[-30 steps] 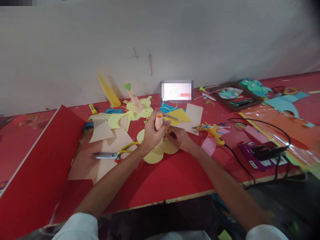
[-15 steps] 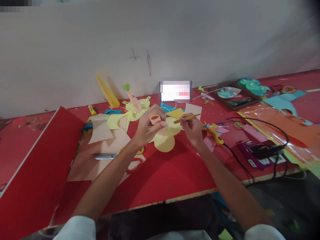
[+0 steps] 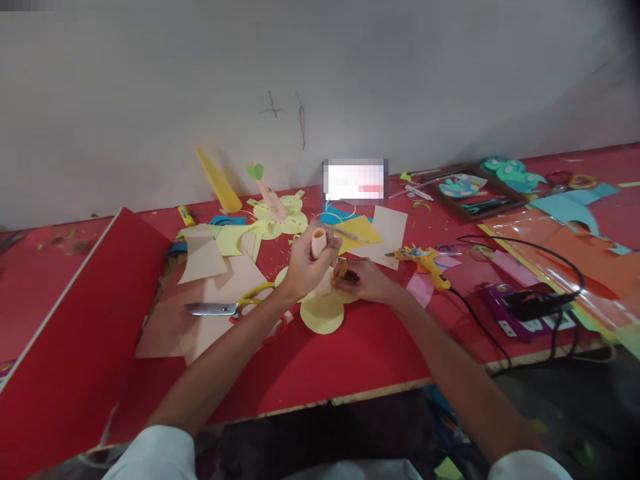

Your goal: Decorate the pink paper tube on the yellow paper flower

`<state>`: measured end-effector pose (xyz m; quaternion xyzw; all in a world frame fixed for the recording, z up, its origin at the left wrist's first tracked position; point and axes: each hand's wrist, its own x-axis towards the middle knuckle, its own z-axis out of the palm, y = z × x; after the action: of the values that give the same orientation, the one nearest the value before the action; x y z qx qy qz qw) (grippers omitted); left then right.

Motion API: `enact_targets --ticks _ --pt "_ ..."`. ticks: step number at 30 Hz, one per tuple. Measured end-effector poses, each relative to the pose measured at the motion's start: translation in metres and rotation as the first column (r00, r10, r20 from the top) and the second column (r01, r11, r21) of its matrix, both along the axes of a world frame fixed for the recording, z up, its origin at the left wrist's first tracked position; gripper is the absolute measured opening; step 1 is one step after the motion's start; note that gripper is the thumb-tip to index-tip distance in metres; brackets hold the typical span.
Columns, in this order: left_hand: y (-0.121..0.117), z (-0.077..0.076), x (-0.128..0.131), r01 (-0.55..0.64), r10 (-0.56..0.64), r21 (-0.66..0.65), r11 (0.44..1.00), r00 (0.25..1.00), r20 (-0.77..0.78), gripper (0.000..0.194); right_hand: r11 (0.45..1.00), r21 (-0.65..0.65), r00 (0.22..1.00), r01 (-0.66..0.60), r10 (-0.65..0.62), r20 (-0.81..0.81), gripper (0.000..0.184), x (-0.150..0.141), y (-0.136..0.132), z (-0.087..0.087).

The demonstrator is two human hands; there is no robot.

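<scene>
My left hand [image 3: 306, 270] is wrapped round a peach paper tube [image 3: 319, 245], whose open top points up. The tube's lower end meets a pale yellow flower-shaped paper [image 3: 323, 315] with rounded petals. Close by on the right, my right hand [image 3: 369, 281] is closed on a pencil [image 3: 343, 268], beside the tube's base; the pencil's tip is hidden. Scissors [image 3: 213, 309] with yellow and red handles lie partly under my left forearm. Behind my hands stands a similar peach tube [image 3: 271, 201] on a yellow flower base, topped with a green heart.
A yellow glue gun [image 3: 434, 268] with a black cable lies to the right, near a purple power strip [image 3: 507, 313]. A red board [image 3: 85, 333] stands at the left. Paper pieces [image 3: 203, 253], a brown tray [image 3: 467, 212] and a blurred screen [image 3: 355, 180] are farther back.
The tube and yellow flower paper have come down and nearer to me. My right hand has moved down and left with the pencil, which now points towards the tube's base.
</scene>
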<state>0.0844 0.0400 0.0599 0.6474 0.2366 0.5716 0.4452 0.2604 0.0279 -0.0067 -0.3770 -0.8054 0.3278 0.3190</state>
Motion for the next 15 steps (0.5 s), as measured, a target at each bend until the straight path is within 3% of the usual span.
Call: enact_targets --ticks 12,15 --pt "-0.001 -0.001 0.0 -0.006 0.006 -0.005 1.0 1.0 0.015 0.026 0.983 0.11 0.989 0.146 -0.148 0.01 0.019 -0.004 0.011 -0.014" --pt "-0.004 -0.002 0.003 -0.116 0.113 -0.034 0.993 0.99 -0.079 0.024 0.981 0.085 0.985 0.172 -0.172 -0.011 0.017 -0.005 0.012 -0.01"
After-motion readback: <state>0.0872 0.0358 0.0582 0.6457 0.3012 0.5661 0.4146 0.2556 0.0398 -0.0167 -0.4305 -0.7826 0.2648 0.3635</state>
